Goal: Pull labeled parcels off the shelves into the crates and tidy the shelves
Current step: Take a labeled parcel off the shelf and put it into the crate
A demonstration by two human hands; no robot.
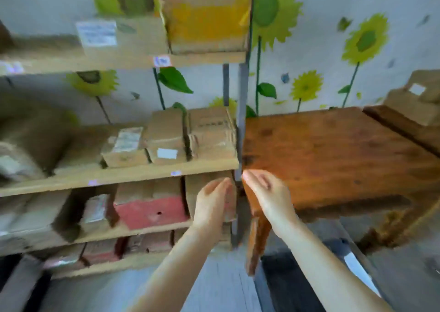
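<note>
Beside the shelf post (241,126): both hands are raised (the edges are blurred).
Left hand (212,202): held open, fingers straight, in front of a brown parcel (191,192); contact cannot be told.
Brown parcel: set at the right end of the lower shelf (147,230), just beside a red box (152,209).
Right hand (264,190): held open and empty over the wooden table (333,150), at its near-left corner.
Labeled parcels (166,145): kept on the middle shelf (119,176).

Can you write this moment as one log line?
left hand: open, near cardboard box | right hand: open, by shelf post | nothing held

A worn brown wooden table (333,150) stands against a pale wall (404,2) decorated with sunflower decals (366,40).
</note>
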